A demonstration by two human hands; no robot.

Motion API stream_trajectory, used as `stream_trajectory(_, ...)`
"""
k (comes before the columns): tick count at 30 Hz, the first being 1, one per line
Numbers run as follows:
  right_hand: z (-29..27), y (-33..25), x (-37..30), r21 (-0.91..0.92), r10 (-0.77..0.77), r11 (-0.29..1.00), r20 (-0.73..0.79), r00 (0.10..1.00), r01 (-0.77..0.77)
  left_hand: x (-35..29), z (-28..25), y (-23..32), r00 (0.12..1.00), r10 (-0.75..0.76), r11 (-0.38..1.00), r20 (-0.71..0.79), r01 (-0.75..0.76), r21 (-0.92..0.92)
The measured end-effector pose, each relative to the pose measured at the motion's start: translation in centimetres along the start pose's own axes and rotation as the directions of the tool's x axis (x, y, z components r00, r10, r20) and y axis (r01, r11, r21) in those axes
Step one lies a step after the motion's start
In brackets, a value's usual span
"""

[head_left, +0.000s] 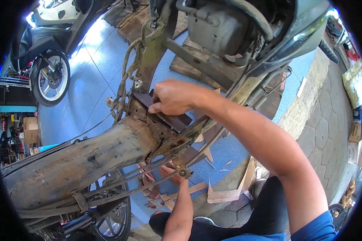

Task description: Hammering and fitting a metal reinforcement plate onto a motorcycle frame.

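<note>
The bare, rusty frame of a scooter [104, 150] crosses in front of me, its thick tube running to the lower left. My right hand [173, 97] reaches over the frame's bend, thumb and fingers closed on a dark brown, flat angular plate [173, 121]. The plate lies against the rusty joint, partly covered by the hand. Lower down, my left hand [171, 173] is beneath the frame, beside the thin rods and cables [149, 176]. Those rods cross in front of it and hide its fingers in part, so its grip does not show.
Cut cardboard pieces [225, 195] litter the blue tiled floor [96, 68]. The engine [213, 32] and worn wooden boards [189, 70] are at the far side. Another scooter's front wheel [50, 78] stands at the left. A spoked wheel [112, 221] sits below the frame.
</note>
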State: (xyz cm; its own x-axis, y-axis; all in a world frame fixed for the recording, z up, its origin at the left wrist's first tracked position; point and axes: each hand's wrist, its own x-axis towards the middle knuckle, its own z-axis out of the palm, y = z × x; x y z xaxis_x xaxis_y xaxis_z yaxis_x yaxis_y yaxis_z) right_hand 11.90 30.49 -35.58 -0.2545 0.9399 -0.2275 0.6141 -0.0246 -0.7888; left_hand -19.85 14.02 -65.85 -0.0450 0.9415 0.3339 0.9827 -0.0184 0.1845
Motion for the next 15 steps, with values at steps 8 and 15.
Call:
stream_trajectory(8, -0.4, 0.3, 0.4, -0.092, -0.141, 0.986, -0.055, 0.989, 0.135, -1.0, 1.0, -0.5, 0.987, -0.163, 0.976, 0.012, 0.163, -0.144)
stream_trajectory(15, -0.5, -1.0, 1.0, -0.030, -0.078, 0.997, -0.045, 0.996, 0.077, -1.2, 2.5, -3.7, 0.945, -0.299, 0.947, 0.134, 0.311, -0.083)
